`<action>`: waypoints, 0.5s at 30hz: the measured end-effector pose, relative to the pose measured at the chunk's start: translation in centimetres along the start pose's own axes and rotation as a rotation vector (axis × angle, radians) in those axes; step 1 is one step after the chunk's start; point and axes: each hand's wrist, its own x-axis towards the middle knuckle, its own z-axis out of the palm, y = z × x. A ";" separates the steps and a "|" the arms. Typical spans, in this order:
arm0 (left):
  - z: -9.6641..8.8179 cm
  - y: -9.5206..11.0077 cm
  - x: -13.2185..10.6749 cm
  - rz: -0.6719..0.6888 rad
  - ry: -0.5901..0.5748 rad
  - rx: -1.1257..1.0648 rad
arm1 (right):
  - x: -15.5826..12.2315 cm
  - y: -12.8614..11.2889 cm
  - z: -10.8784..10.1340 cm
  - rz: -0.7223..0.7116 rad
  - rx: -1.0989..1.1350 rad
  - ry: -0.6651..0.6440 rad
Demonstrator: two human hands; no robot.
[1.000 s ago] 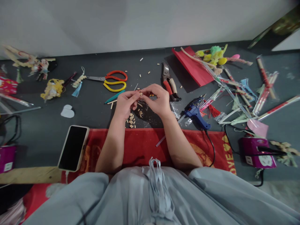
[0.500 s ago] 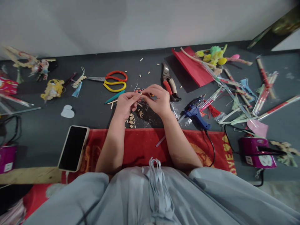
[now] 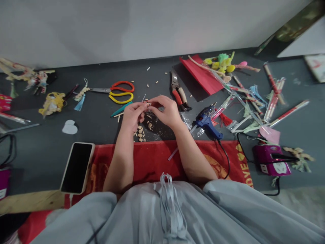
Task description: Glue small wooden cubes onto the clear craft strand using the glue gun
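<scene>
My left hand (image 3: 133, 116) and my right hand (image 3: 165, 110) meet over the dark table, fingertips pinched close together. Between them is a small light wooden piece, mostly hidden by the fingers. Below lies a pile of small wooden pieces (image 3: 140, 133), with crumbs scattered beside it. A teal pointed tool (image 3: 121, 109) rests just left of my left hand. Past it are scissors (image 3: 121, 92) with one red and one yellow handle. Pruning shears (image 3: 179, 91) lie beyond my right hand, and a blue glue gun (image 3: 208, 122) is to its right.
A red towel (image 3: 157, 159) runs along the near edge, with a phone (image 3: 77, 168) at its left end. Red paper (image 3: 201, 74), wrapped sticks (image 3: 275, 98) and tassels crowd the right side. A purple box (image 3: 271, 161) with a black cord stands at the near right.
The view has shifted slightly, moving most things a little left in the picture. Both hands stay together at the same spot, fingers still pinched.
</scene>
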 end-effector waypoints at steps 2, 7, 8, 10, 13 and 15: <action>-0.2 0.0 0.2 0.008 0.018 -0.003 | 0.1 0.1 0.0 0.049 -0.026 -0.022; -0.5 0.2 0.4 0.019 0.060 -0.033 | 0.5 -0.2 -1.0 0.145 -0.160 -0.113; -0.5 0.3 0.4 0.021 0.069 -0.048 | 0.5 -0.4 -1.3 0.163 -0.206 -0.154; -0.5 0.4 0.4 0.030 0.078 -0.076 | 0.7 -1.0 -2.1 0.195 -0.311 -0.251; -0.4 0.6 0.4 0.038 0.082 -0.115 | 0.9 -1.8 -3.1 0.220 -0.457 -0.371; -0.5 0.6 0.4 0.040 0.087 -0.140 | 1.0 -2.1 -3.6 0.231 -0.520 -0.408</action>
